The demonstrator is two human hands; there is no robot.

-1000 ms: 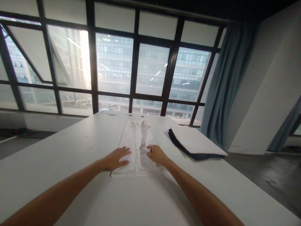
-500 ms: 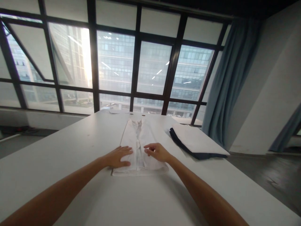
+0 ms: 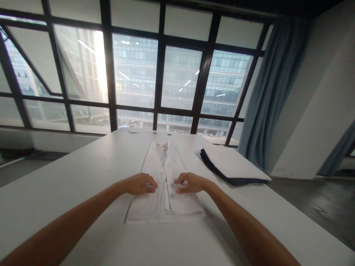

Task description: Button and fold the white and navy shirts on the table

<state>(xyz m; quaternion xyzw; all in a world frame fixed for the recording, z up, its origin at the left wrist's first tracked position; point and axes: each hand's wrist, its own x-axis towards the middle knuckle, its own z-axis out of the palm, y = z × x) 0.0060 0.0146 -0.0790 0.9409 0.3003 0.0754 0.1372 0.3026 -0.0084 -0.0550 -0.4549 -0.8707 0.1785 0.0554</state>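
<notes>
Holding left hand [image 3: 142, 183] and right hand [image 3: 192, 183] half-curled over the folded white garment [image 3: 174, 201], lying flat on the desk [image 3: 172, 244]; not clearly showing whether gripping it. Possibly risking skewed edges or bunched creases by tugging both sides unevenly.

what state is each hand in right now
Left hand: fingers curled over the white garment; whether it pinches cloth cannot be told.
Right hand: partly open over the garment, thumb and fingers apart.
</notes>
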